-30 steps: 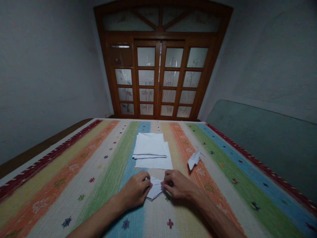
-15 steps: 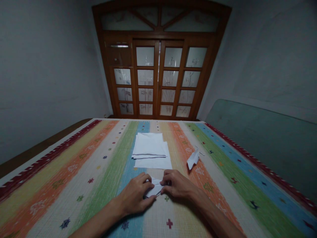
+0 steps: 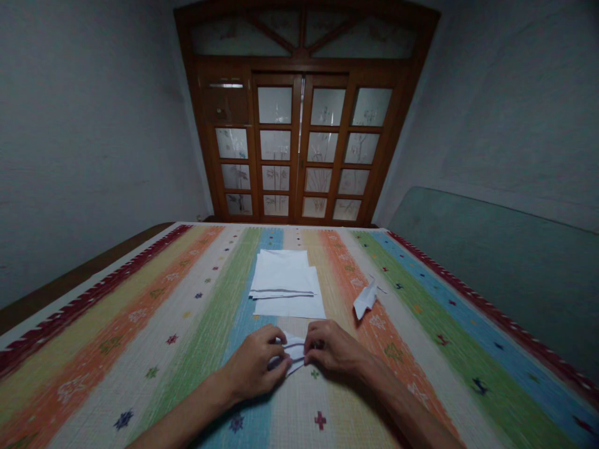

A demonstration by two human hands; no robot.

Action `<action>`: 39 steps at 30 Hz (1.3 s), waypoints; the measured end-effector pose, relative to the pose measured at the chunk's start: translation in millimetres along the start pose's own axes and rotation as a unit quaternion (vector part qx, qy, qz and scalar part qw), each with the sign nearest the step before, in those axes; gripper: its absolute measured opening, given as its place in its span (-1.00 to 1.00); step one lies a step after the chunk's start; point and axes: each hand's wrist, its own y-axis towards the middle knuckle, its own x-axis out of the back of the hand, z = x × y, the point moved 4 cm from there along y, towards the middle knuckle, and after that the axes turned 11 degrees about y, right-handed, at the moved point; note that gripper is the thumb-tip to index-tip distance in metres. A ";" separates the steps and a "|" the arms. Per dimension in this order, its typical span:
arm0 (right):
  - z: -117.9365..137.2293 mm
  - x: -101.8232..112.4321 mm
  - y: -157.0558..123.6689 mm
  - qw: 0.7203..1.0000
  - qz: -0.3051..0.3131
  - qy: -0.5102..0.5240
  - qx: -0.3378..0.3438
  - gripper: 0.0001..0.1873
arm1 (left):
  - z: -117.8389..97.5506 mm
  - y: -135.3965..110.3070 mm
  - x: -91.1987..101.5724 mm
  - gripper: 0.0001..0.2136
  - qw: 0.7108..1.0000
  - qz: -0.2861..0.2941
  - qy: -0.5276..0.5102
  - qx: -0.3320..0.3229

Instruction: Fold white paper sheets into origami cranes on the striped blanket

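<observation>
A small folded piece of white paper (image 3: 294, 350) lies on the striped tablecloth between my two hands, with several layers and creases showing. My left hand (image 3: 262, 362) pinches its left side, thumb toward me and fingers curled over the far edge. On the opposite side, my right hand (image 3: 334, 346) grips the right edge between thumb and bent fingers. Both hands partly cover the paper. Just beyond them rests a loose stack of white paper sheets (image 3: 283, 274), its edges uneven. To the right sits a folded paper crane (image 3: 366, 299) with thin pointed ends.
The table carries a colourful striped tablecloth (image 3: 187, 349) with small woven figures. A pale green rounded panel (image 3: 496, 249) stands along the right side. Past the far table edge are wooden doors (image 3: 302, 149) with glass panes.
The near flap of the folded paper has been lifted and opened, so more layers show. My left thumb has drawn slightly back and up; the stack and crane have stayed put.
</observation>
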 end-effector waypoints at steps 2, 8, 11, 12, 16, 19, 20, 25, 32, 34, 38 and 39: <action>-0.9 -0.8 0.6 1.000 -0.002 -0.003 0.005 -0.91 | 3.6 -0.1 -2.4 -0.83 1.000 0.000 -0.008 0.009; 0.5 -0.4 2.7 1.000 -0.012 0.012 -0.016 -0.84 | 10.5 1.2 -5.3 -0.85 0.997 0.002 -0.057 0.048; 0.9 0.9 3.3 0.999 -0.018 0.027 -0.043 -0.86 | 12.6 1.7 -7.1 -0.80 0.995 0.013 -0.075 0.069; 0.5 1.4 3.3 0.998 -0.017 0.032 -0.053 -0.86 | 13.2 1.6 -8.0 -0.80 0.994 0.017 -0.075 0.075; -5.2 5.8 2.5 0.995 -0.007 0.035 -0.089 -0.87 | 15.4 1.3 -12.4 -0.79 0.994 0.021 -0.071 0.080; -11.3 11.8 1.6 0.997 -0.011 -0.010 -0.082 -0.88 | 16.5 1.4 -15.6 -0.80 0.995 0.019 -0.071 0.072; -13.5 13.3 1.5 0.997 -0.011 -0.021 -0.078 -0.89 | 16.7 1.6 -16.2 -0.80 0.995 0.018 -0.072 0.071; -24.0 16.1 0.7 0.993 0.010 -0.007 -0.118 -0.94 | 17.4 1.9 -17.1 -0.80 0.995 0.023 -0.064 0.073; -27.8 28.8 -0.6 0.981 -0.022 -0.041 -0.188 -0.80 | 8.3 -0.7 -17.1 -0.69 0.997 0.018 -0.031 0.066; -29.3 29.5 -0.1 0.980 -0.022 -0.031 -0.193 -0.72 | 4.0 -0.4 -17.9 -0.70 0.997 0.013 -0.012 0.081; -27.3 23.8 2.2 0.985 -0.016 0.018 -0.170 -0.73 | 0.0 0.8 -21.9 -0.80 0.993 0.000 0.013 0.121; -26.2 21.7 2.8 0.986 -0.017 0.028 -0.163 -0.76 | -0.3 1.0 -23.0 -0.82 0.992 -0.005 0.013 0.126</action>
